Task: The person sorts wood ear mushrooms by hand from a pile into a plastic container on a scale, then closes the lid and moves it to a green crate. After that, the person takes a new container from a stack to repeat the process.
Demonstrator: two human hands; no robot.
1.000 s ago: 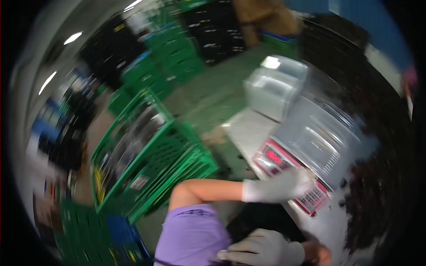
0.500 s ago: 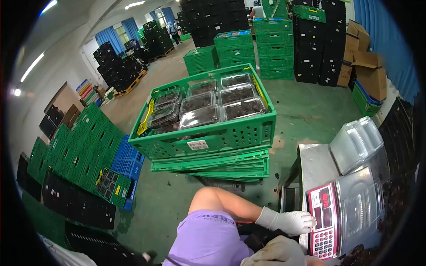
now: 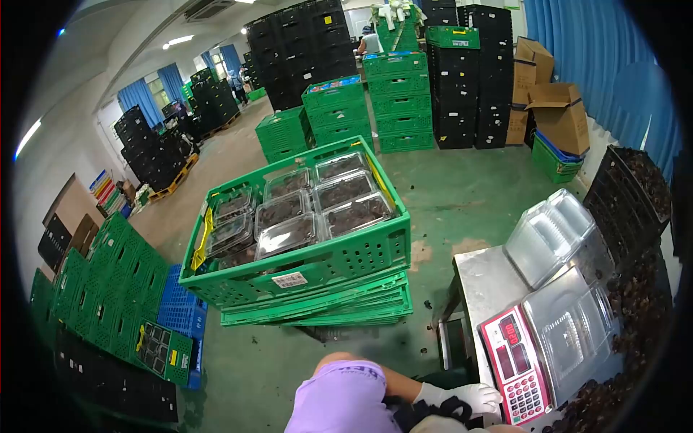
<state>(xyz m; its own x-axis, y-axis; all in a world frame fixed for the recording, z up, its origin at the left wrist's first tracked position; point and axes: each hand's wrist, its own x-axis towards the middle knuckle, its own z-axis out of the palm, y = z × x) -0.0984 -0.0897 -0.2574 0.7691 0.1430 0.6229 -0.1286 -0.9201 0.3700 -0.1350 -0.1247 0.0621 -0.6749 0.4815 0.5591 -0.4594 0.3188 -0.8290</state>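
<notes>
My left hand [image 3: 473, 397], in a white glove, reaches from the purple sleeve towards the scale. Its fingers lie extended at the edge of the red and white digital scale [image 3: 514, 364], with nothing visible in them. Only a sliver of my gloved right hand [image 3: 437, 424] shows at the bottom edge; its fingers are hidden. Between the hands is a dark strap-like item [image 3: 433, 411] that I cannot make out. A clear plastic container [image 3: 570, 335] rests on the weighing plate. Behind it, stacked clear plastic boxes [image 3: 552, 231] stand on the metal table [image 3: 484, 278].
A green crate [image 3: 289, 270] of lidded clear boxes with dark contents sits on folded green crates [image 3: 325, 307]. Loose dark pieces [image 3: 642, 317] lie at the right. Green crates [image 3: 397, 101], black crates [image 3: 455, 94] and cardboard boxes [image 3: 559, 115] stand behind. A person [image 3: 370, 42] is far back.
My view has shifted, so the crate and scale appear lower and further left. Both hands sit lower in view, and the right hand is mostly out of frame.
</notes>
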